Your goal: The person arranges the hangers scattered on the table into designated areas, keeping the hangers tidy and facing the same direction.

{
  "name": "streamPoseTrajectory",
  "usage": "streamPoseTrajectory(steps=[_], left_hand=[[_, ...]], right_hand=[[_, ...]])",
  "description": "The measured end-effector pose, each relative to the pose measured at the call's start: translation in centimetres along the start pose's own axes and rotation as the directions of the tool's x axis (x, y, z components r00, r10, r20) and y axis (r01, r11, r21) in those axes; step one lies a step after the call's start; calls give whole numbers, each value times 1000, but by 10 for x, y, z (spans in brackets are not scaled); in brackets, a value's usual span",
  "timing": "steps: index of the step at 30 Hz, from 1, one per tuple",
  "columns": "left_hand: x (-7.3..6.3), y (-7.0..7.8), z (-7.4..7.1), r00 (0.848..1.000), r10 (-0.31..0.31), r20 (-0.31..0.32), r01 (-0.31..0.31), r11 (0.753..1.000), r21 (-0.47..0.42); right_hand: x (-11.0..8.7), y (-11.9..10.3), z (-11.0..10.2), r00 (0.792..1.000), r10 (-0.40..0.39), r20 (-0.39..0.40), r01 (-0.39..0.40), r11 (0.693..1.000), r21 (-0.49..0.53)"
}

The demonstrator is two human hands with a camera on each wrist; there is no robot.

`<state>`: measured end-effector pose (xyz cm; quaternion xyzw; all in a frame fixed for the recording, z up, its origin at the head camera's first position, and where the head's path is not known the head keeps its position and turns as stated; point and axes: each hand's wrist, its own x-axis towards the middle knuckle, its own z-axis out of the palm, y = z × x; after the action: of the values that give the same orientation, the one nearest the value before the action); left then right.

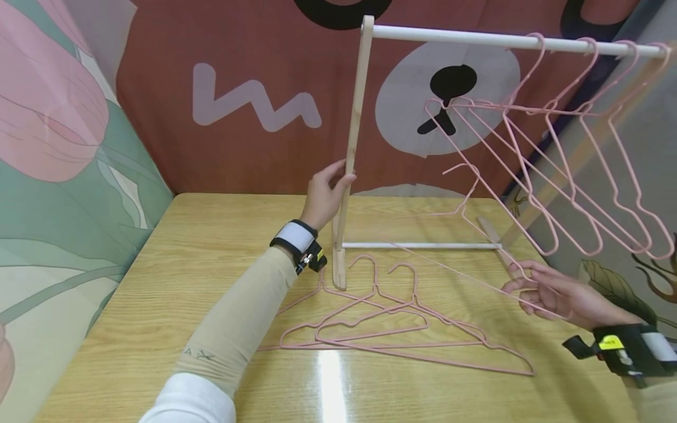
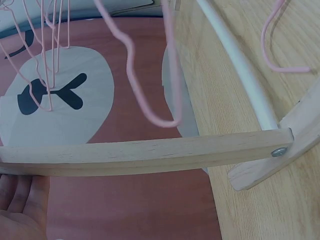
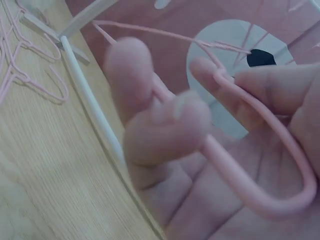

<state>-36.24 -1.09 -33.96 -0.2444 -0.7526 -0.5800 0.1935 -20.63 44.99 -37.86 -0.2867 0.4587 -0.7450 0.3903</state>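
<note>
- Behind everything you have a printed backdrop (image 1: 238,158), red-brown with a pale zigzag; your rack and hangers cover parts of the dark and white figure on it.
- The wood-grain surface (image 1: 132,352) reaches toward you with a bright glare streak, its near edge cut off.
- Your rack (image 1: 355,111) stands on it, with wooden posts and white rods; the far-right post is blurred, crossed by hangers and cropped at the top.
- Four hung hangers (image 1: 560,154), all pink, cluster at the right of the top rod and overlap so much that their wires are hard to separate.
- Your left sleeve (image 1: 243,317) blocks part of the leftmost of three loose hangers (image 1: 415,302), which lie overlapped on the surface before the rack.
- The held hanger (image 3: 280,207) is at your right, off the rod and below the hung ones; its far end is too faint to trace in the head view.
- Your right hand (image 1: 566,296) has its fingers curled round one end of that hanger.
- Your left hand (image 1: 325,197) grips the rack's left post, thumb on the near side; the post hides its fingertips in the left wrist view.
- Both wrist straps (image 1: 296,236) carry small yellow labels (image 1: 611,342), too small to read.
- On your sleeve you can make out an "A" and an X-like mark.
</note>
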Motion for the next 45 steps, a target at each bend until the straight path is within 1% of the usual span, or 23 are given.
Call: streamPoseTrajectory(steps=[3, 8, 13, 15, 18, 20, 23, 25, 28, 31, 34, 37, 40, 42, 45], left_hand=[[0, 0, 0, 1000, -4, 3, 4, 1000, -1], [0, 0, 0, 1000, 2, 6, -2, 1000, -6], [-1, 0, 0, 1000, 2, 6, -2, 1000, -4], [-1, 1, 0, 1000, -3, 6, 3, 1000, -4], [-2, 1, 0, 1000, -6, 4, 6, 1000, -4], [-2, 1, 0, 1000, -10, 2, 10, 1000, -4], [-2, 1, 1, 1000, -11, 2, 11, 1000, -6], [-2, 1, 1, 1000, -11, 1, 11, 1000, -8], [-1, 0, 1, 1000, -8, -1, 8, 1000, -10], [-1, 0, 2, 1000, -5, -4, 5, 1000, -7], [-1, 0, 2, 1000, -4, -4, 4, 1000, -5], [-1, -1, 1, 1000, -7, -5, 7, 1000, -2], [-2, -1, 1, 1000, -11, -5, 11, 1000, 2], [-2, -1, 0, 1000, -10, -3, 10, 1000, 3], [-1, 0, 0, 1000, -5, 1, 5, 1000, 5]], right_hand=[[5, 0, 3, 999, -8, -50, 8, 1000, 1], [18, 0, 12, 990, 2, -139, -15, 996, -88], [36, 4, 21, 978, -23, -208, -15, 983, -180], [43, 6, 25, 969, -38, -245, -21, 972, -234], [52, 8, 32, 949, -50, -312, -51, 951, -305], [57, 10, 36, 931, -50, -363, -85, 934, -347], [63, 11, 43, 909, -52, -413, -119, 918, -379], [67, 12, 47, 901, -59, -429, -123, 915, -384], [73, 13, 53, 896, -73, -437, -112, 917, -383], [79, 13, 60, 893, -85, -443, -90, 929, -360], [85, 12, 67, 886, -94, -455, -84, 931, -356], [92, 11, 73, 874, -104, -475, -95, 922, -376], [98, 9, 79, 864, -122, -489, -105, 905, -412], [102, 7, 83, 863, -141, -486, -94, 899, -428], [107, 4, 89, 869, -176, -463, -55, 894, -445]])
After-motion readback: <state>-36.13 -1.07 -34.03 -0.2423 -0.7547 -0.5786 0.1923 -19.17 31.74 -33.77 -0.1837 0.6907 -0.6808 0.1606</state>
